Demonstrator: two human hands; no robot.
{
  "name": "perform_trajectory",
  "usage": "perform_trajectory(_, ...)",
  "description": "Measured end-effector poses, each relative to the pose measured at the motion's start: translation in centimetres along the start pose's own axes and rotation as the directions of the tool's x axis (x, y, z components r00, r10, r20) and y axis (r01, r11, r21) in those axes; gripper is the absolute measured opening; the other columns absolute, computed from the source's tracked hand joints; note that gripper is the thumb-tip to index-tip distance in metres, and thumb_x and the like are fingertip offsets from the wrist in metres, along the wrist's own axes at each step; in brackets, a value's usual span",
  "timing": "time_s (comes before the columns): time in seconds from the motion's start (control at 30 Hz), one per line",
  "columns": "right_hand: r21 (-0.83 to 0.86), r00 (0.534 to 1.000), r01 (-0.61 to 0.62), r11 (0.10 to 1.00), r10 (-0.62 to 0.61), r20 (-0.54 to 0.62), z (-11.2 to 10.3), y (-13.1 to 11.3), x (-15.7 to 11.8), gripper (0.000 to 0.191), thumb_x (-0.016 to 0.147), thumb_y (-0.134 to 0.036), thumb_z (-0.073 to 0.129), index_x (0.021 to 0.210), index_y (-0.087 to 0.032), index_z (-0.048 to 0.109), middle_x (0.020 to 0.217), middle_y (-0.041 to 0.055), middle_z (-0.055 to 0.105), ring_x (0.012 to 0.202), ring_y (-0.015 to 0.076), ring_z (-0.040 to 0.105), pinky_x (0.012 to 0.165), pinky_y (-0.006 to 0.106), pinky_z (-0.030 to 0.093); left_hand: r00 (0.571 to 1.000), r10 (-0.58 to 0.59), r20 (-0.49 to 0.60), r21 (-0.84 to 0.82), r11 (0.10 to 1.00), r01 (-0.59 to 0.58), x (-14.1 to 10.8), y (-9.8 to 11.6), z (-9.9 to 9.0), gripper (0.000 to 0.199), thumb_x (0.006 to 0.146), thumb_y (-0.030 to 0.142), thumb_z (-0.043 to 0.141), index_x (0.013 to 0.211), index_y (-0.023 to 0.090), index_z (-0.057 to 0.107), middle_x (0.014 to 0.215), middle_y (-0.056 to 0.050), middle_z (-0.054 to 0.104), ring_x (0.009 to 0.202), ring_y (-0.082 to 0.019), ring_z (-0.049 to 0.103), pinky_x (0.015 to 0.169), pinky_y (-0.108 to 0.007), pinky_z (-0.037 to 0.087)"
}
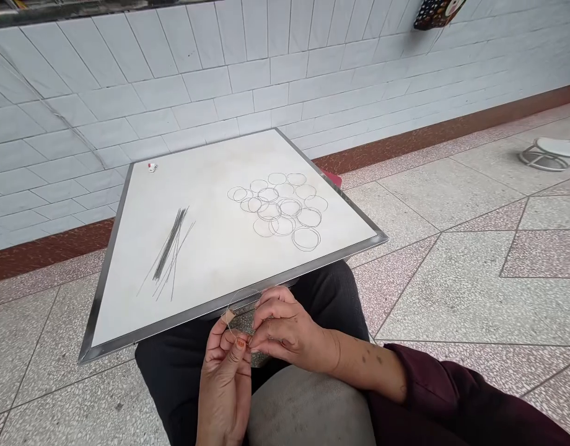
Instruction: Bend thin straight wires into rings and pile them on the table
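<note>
Just beyond the table's near edge, my left hand (227, 371) pinches a thin wire ring (242, 292) between thumb and fingers, with a tan wrap on one fingertip. My right hand (287, 325) is closed on the same ring from the right, its thumb and forefinger meeting my left fingertips. Where the wire passes between the fingers is hidden. On the white table (210, 248), several thin wire rings (306, 238) lie overlapping at the right. A bundle of straight dark wires (170, 244) lies at the left, a few of them splayed out.
A small white and red item (152, 167) sits near the table's far left corner. The table has a metal edge and stands by a white tiled wall (173, 99). A white round stool (552, 152) is on the floor at far right. Dark-trousered legs are under the near edge.
</note>
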State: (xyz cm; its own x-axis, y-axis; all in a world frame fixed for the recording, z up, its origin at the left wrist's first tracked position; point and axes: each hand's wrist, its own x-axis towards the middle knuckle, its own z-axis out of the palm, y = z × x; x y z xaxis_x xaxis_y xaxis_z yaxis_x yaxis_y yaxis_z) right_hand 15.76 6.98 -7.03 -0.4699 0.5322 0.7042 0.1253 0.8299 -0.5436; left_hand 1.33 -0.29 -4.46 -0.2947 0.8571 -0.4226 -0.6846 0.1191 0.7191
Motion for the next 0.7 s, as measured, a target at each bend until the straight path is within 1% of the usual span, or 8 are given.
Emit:
perform_trajectory(0.07,-0.042,0.999,-0.02,0.999,0.022,0.046,0.1,0.1,-0.2,0.012,0.089,-0.038,0.072,0.087,-0.025,0.071,0.089,0.0003,0.065,0.101,0.0177,0.055,0.101,0.039,0.044,1.0,0.007,-0.001,0.001,1.0,-0.007,0.0,0.0,0.0,0.047,0.062,0.02,0.091,0.106,0.023,0.075,0.068,0.005,0.063,0.069,-0.008,0.062,0.077,-0.019,0.054)
perform_trajectory(0.13,-0.058,0.999,-0.025,0.998,0.027,0.034,0.1,0.0,-0.2,0.013,0.089,-0.038,0.072,0.087,-0.026,0.071,0.087,0.0003,0.065,0.101,0.0184,0.055,0.101,0.04,0.043,1.0,0.015,0.006,0.002,1.0,-0.015,0.0,0.0,0.0,0.047,0.062,0.02,0.091,0.106,0.023,0.074,0.067,0.005,0.062,0.068,-0.007,0.062,0.078,-0.019,0.055)
perform_trajectory(0.23,-0.05,1.0,0.002,0.999,-0.002,-0.015,-0.3,-0.3,0.2,0.011,0.092,-0.037,0.069,0.088,-0.027,0.071,0.088,0.0003,0.067,0.101,0.0186,0.055,0.1,0.04,0.044,1.0,0.024,0.007,0.002,1.0,-0.024,0.0,0.0,-0.1,0.047,0.064,0.02,0.091,0.107,0.023,0.074,0.068,0.005,0.063,0.068,-0.007,0.062,0.078,-0.02,0.055)
perform_trajectory(0.4,-0.073,0.999,0.045,0.996,-0.044,0.015,-1.2,-1.1,0.8,0.004,0.093,-0.028,0.065,0.095,-0.026,0.068,0.092,0.0003,0.067,0.102,0.0177,0.055,0.102,0.04,0.043,0.999,0.047,0.012,-0.003,0.999,-0.047,-0.1,0.0,-0.1,0.048,0.062,0.02,0.091,0.107,0.024,0.073,0.068,0.005,0.063,0.069,-0.009,0.063,0.079,-0.023,0.056)
perform_trajectory(0.5,-0.083,0.999,0.04,0.996,-0.04,-0.002,-1.0,-1.2,0.7,0.001,0.092,-0.027,0.066,0.092,-0.026,0.066,0.089,-0.001,0.067,0.1,0.017,0.056,0.105,0.041,0.04,0.999,0.047,0.017,-0.002,0.999,-0.047,-0.2,0.1,0.0,0.049,0.061,0.02,0.092,0.105,0.023,0.073,0.068,0.005,0.064,0.07,-0.009,0.064,0.08,-0.021,0.056)
perform_trajectory(0.57,-0.108,1.0,0.022,0.994,-0.02,0.02,-0.7,-1.1,0.5,0.001,0.091,-0.027,0.068,0.092,-0.027,0.067,0.088,-0.0017,0.066,0.099,0.0167,0.055,0.106,0.041,0.039,0.999,0.051,0.016,0.0,0.999,-0.051,-0.2,0.1,0.0,0.049,0.06,0.02,0.092,0.105,0.023,0.073,0.068,0.005,0.065,0.07,-0.009,0.065,0.08,-0.021,0.056)
perform_trajectory(0.63,-0.128,1.0,0.013,0.992,-0.01,0.027,-0.5,-0.9,0.4,0.003,0.09,-0.028,0.07,0.093,-0.029,0.067,0.088,-0.0019,0.066,0.101,0.0171,0.055,0.104,0.04,0.04,0.998,0.058,0.017,0.004,0.998,-0.058,-0.2,0.1,0.0,0.048,0.061,0.02,0.092,0.105,0.023,0.073,0.069,0.005,0.066,0.07,-0.009,0.065,0.08,-0.02,0.055)
perform_trajectory(0.7,-0.127,1.0,0.018,0.992,-0.019,-0.006,-0.5,-0.8,0.3,0.004,0.09,-0.031,0.071,0.092,-0.028,0.068,0.089,-0.0012,0.066,0.101,0.0175,0.055,0.099,0.038,0.042,0.997,0.07,0.02,0.008,0.997,-0.07,-0.1,0.2,-0.1,0.048,0.062,0.02,0.092,0.106,0.023,0.073,0.068,0.004,0.067,0.069,-0.008,0.064,0.079,-0.02,0.055)
